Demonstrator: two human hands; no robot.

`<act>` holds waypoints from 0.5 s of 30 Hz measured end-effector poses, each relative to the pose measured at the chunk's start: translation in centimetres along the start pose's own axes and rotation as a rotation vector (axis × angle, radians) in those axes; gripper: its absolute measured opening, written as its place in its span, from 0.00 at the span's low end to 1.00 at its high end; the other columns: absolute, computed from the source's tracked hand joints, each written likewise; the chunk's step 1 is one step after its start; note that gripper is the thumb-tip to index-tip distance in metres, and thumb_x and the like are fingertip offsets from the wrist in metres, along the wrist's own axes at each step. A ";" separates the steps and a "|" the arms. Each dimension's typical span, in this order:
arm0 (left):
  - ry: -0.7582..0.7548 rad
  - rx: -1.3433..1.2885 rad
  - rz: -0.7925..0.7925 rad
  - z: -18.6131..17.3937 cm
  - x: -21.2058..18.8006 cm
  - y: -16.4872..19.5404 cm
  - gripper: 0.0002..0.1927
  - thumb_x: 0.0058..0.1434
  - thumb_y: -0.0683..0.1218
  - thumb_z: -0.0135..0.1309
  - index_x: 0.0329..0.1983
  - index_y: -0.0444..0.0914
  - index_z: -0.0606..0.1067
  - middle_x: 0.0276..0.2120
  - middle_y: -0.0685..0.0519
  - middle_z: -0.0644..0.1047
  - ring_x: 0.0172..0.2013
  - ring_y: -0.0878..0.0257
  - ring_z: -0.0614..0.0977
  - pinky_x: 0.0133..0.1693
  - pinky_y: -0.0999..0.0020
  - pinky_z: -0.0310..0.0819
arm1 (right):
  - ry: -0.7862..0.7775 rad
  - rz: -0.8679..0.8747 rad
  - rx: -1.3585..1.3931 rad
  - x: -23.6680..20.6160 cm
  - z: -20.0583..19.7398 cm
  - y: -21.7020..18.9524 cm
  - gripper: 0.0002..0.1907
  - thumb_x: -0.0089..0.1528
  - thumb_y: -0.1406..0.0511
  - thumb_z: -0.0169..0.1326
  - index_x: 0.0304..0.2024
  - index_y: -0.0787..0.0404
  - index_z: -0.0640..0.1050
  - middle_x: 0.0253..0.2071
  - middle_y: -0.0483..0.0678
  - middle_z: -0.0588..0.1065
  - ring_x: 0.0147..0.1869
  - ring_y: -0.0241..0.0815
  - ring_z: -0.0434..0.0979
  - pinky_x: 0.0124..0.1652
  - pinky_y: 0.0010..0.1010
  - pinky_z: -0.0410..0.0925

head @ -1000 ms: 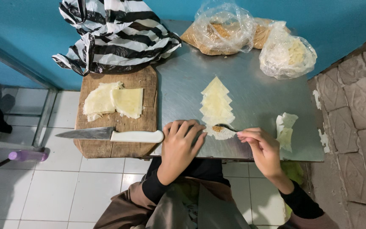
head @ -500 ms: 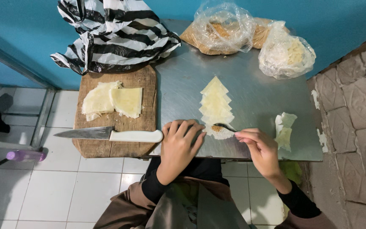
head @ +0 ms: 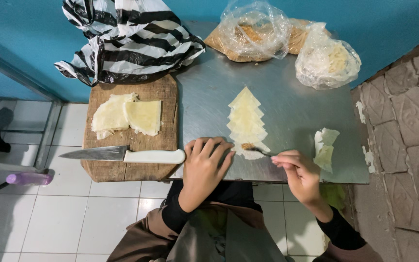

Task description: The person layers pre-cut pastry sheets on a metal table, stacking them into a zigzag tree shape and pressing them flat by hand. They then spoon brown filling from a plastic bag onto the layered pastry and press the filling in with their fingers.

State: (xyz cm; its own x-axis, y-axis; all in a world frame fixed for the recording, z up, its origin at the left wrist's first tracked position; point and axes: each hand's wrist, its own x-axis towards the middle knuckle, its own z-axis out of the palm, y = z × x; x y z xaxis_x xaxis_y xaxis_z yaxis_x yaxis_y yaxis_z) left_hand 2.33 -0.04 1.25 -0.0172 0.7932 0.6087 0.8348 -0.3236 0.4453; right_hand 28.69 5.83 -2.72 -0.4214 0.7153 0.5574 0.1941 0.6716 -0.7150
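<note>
Row of overlapping pale pastry sheets (head: 246, 121), laid in a tree-like shape on the metal table (head: 287, 106), its near end carrying a dab of brown filling under the tip of a small spoon (head: 255, 148). Right hand (head: 299, 177): fingers pinched on the spoon's handle; left hand (head: 204, 167): fingers spread flat on the table, just beside the near sheet. Around: pastry scraps (head: 325, 148) at right, wooden board (head: 136, 87) with stacked sheets (head: 124, 116) and white-handled knife (head: 122, 155) at left, striped bag (head: 127, 39) and two clear bags (head: 287, 43) behind.

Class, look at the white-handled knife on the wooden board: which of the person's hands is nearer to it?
Left. The left hand lies flat just right of the knife handle's end; the right hand is further right, holding a small utensil.
</note>
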 end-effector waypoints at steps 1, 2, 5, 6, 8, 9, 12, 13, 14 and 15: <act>-0.002 -0.006 -0.004 0.0 0.0 0.0 0.09 0.62 0.46 0.62 0.45 0.42 0.80 0.44 0.56 0.78 0.47 0.57 0.76 0.52 0.59 0.63 | 0.013 -0.008 0.017 0.1 0.0 0.0 0.08 0.71 0.74 0.48 0.50 0.67 0.77 0.45 0.51 0.78 0.44 0.39 0.81 0.46 0.26 0.76; 0.000 -0.006 -0.004 0.0 0.0 0.0 0.09 0.62 0.46 0.62 0.45 0.42 0.80 0.44 0.56 0.77 0.47 0.57 0.76 0.52 0.59 0.63 | 0.025 0.009 0.008 0.1 0.0 -0.1 0.09 0.71 0.75 0.48 0.51 0.67 0.77 0.45 0.51 0.78 0.44 0.39 0.81 0.46 0.26 0.75; 0.004 -0.004 -0.005 0.0 -0.1 0.0 0.09 0.62 0.46 0.62 0.45 0.42 0.80 0.44 0.56 0.77 0.47 0.57 0.76 0.52 0.59 0.63 | 0.037 0.046 -0.036 0.5 0.3 -0.3 0.09 0.70 0.75 0.49 0.50 0.67 0.78 0.45 0.51 0.78 0.44 0.39 0.80 0.46 0.26 0.74; 0.002 -0.003 -0.003 0.0 -0.1 0.0 0.09 0.62 0.46 0.62 0.44 0.42 0.80 0.44 0.56 0.77 0.47 0.57 0.76 0.52 0.59 0.63 | 0.028 0.048 -0.065 0.6 0.3 -0.4 0.08 0.70 0.75 0.50 0.50 0.66 0.78 0.45 0.51 0.78 0.44 0.39 0.81 0.45 0.26 0.74; 0.004 -0.002 0.001 0.1 0.0 0.0 0.09 0.62 0.46 0.62 0.44 0.42 0.80 0.44 0.56 0.77 0.47 0.56 0.76 0.52 0.59 0.63 | 0.015 0.043 -0.100 0.8 0.2 -0.7 0.08 0.69 0.75 0.51 0.49 0.66 0.78 0.44 0.50 0.79 0.43 0.38 0.81 0.44 0.25 0.74; 0.006 -0.001 0.002 0.1 0.0 0.0 0.09 0.62 0.46 0.62 0.44 0.42 0.80 0.44 0.56 0.77 0.47 0.56 0.76 0.52 0.59 0.63 | 0.010 0.037 -0.106 0.8 0.2 -0.8 0.08 0.69 0.75 0.51 0.49 0.65 0.78 0.44 0.50 0.79 0.43 0.38 0.81 0.44 0.25 0.74; 0.009 -0.002 0.000 0.1 0.0 0.0 0.09 0.62 0.46 0.62 0.44 0.42 0.80 0.44 0.56 0.77 0.47 0.56 0.76 0.52 0.59 0.63 | 0.000 0.021 -0.129 1.0 0.3 -1.2 0.08 0.68 0.75 0.52 0.49 0.65 0.78 0.44 0.50 0.79 0.43 0.38 0.82 0.43 0.24 0.74; 0.010 -0.004 -0.001 0.1 0.0 0.1 0.09 0.62 0.46 0.62 0.44 0.42 0.80 0.44 0.56 0.77 0.47 0.56 0.76 0.52 0.59 0.63 | -0.001 0.017 -0.140 1.1 0.3 -1.3 0.08 0.68 0.74 0.52 0.49 0.65 0.78 0.44 0.49 0.79 0.43 0.38 0.82 0.42 0.24 0.74; 0.009 -0.005 -0.001 0.0 0.0 0.1 0.09 0.62 0.46 0.62 0.44 0.42 0.80 0.44 0.56 0.77 0.47 0.56 0.76 0.52 0.59 0.63 | -0.006 0.013 -0.143 1.1 0.3 -1.3 0.09 0.68 0.74 0.52 0.49 0.64 0.78 0.44 0.49 0.79 0.43 0.38 0.82 0.42 0.24 0.74; 0.009 -0.006 0.000 0.0 0.0 0.1 0.09 0.62 0.46 0.62 0.44 0.42 0.80 0.44 0.56 0.77 0.47 0.56 0.76 0.52 0.59 0.63 | -0.010 0.010 -0.146 1.1 0.2 -1.3 0.09 0.68 0.74 0.52 0.49 0.64 0.79 0.44 0.49 0.79 0.43 0.38 0.82 0.42 0.24 0.74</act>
State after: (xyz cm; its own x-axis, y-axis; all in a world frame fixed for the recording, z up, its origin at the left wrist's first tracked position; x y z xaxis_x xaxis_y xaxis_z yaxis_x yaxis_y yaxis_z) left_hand 2.41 -0.01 1.28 -0.0218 0.7887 0.6144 0.8314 -0.3270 0.4493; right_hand 27.76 5.72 -1.28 -0.4277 0.7207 0.5456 0.3250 0.6858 -0.6511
